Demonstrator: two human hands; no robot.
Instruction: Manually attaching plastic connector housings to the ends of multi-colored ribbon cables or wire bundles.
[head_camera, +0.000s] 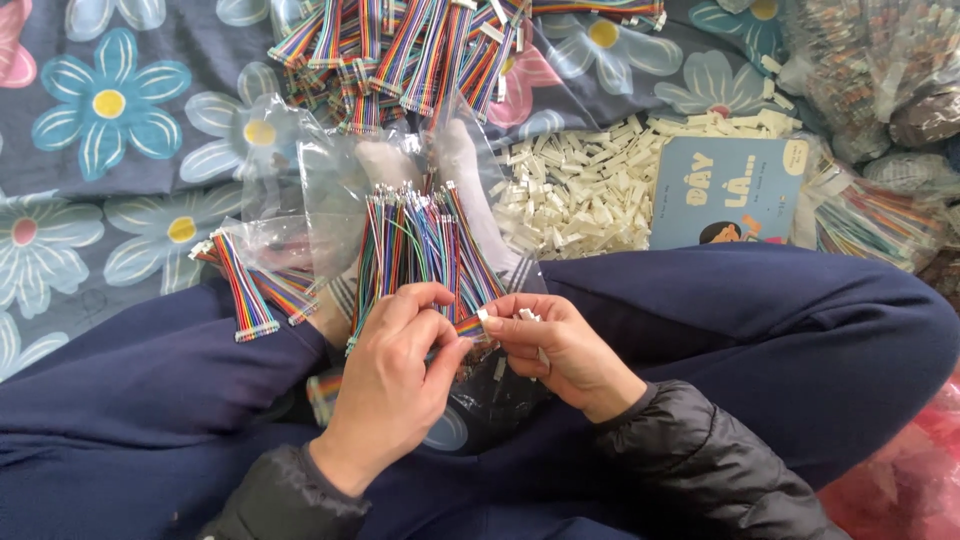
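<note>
Fingers of two hands on one wire bundle

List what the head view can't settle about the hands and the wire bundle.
- Small white connector: too small; seating on the wires unclear.
- Wire bundle: lower ends hidden behind left hand.
- Right hand: palm contents hidden by its fingers.
- Clear bags: cut off at the top right edge.

two hands at work: left hand and right hand. one fanned bunch of rainbow wires right at the grip. one short ribbon piece left of it. one big ribbon cable heap beyond. one pile of white connectors, too many to count. one blue book to the right.
</note>
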